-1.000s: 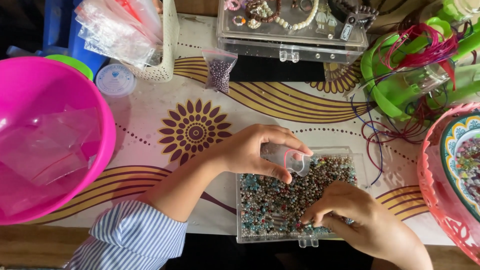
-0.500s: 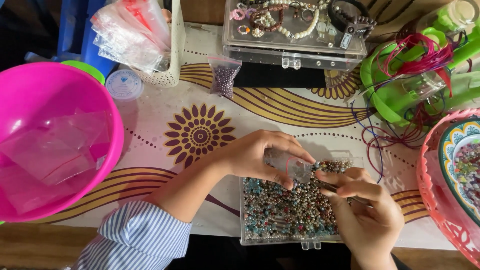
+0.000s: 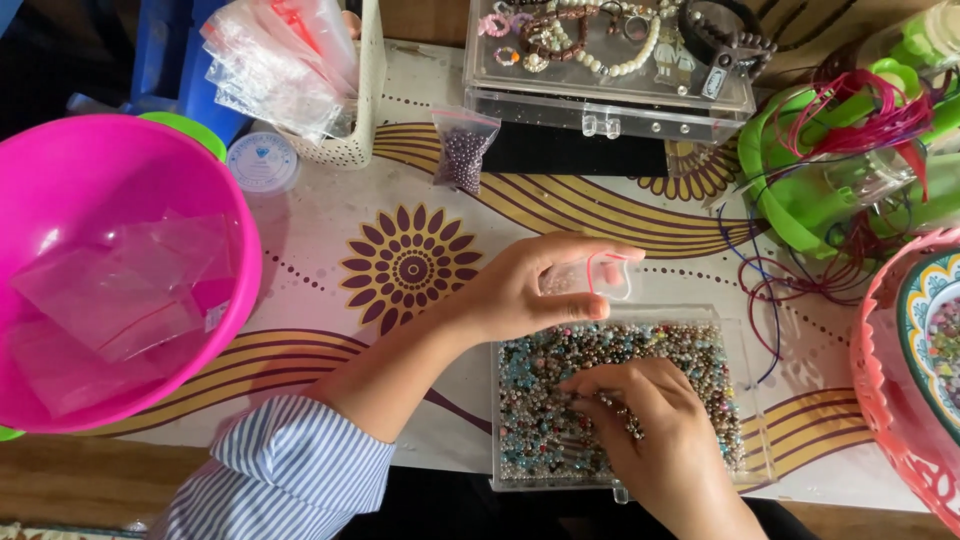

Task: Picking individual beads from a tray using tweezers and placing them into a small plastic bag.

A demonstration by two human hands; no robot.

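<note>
Left hand (image 3: 530, 285) holding bag (image 3: 605, 278), right hand (image 3: 640, 420) in beads (image 3: 560, 370)

the bead tray (image 3: 520, 450) lies on the surface (image 3: 320, 220), right of the bowl (image 3: 150, 160). the jewellery case (image 3: 600, 100) sits behind it, the bead packet (image 3: 462, 150) between.

Counts on the bead table: two hands, two clear boxes, one pink bowl

Two hands, left (image 3: 520, 290) and right (image 3: 655, 440); one small clear zip bag (image 3: 600, 275); one open bead tray (image 3: 620, 400), its beads too many to count; one clear jewellery box (image 3: 610, 70); one pink bowl (image 3: 110, 270) holding several empty bags; one bag of purple beads (image 3: 462, 150); one white thread spool (image 3: 262, 160); one white basket (image 3: 345, 140).
</note>
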